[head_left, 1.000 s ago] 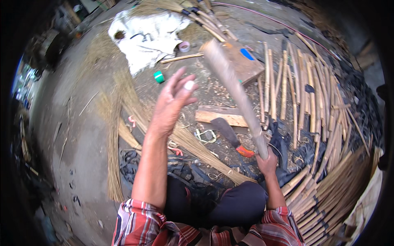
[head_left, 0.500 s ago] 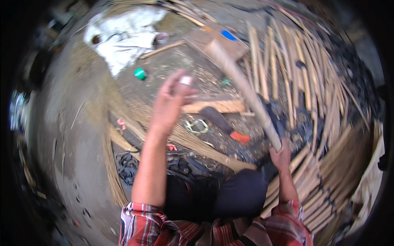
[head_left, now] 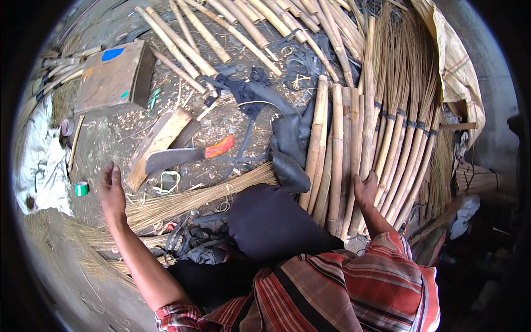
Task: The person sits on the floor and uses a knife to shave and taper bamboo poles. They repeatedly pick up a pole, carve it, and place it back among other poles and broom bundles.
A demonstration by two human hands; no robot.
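My right hand (head_left: 365, 189) is wrapped around the near end of a bamboo pole (head_left: 368, 124), which points away from me. The pole lies along a row of other bamboo poles (head_left: 335, 160) at my right side. My left hand (head_left: 112, 193) is raised over the floor on the left, holding nothing, its fingers loosely stretched and seen edge-on. Between my hands, a machete (head_left: 176, 159) with an orange-red handle rests across a chopped wooden block (head_left: 160, 143). Nearer my knee is a bundle of thin broom bristles (head_left: 193, 196).
Finished brooms (head_left: 399, 144) with black bindings lie right of the poles. More poles (head_left: 215, 33) are spread at the far side. A wooden box (head_left: 113, 83), a green tape roll (head_left: 81, 188) and a white sack (head_left: 44, 171) are on the left. Black rubber strips (head_left: 290, 138) lie mid-floor.
My view has turned to the right. The bamboo pole in my right hand has come down from a raised slant to the row of poles. My left hand has moved away from it.
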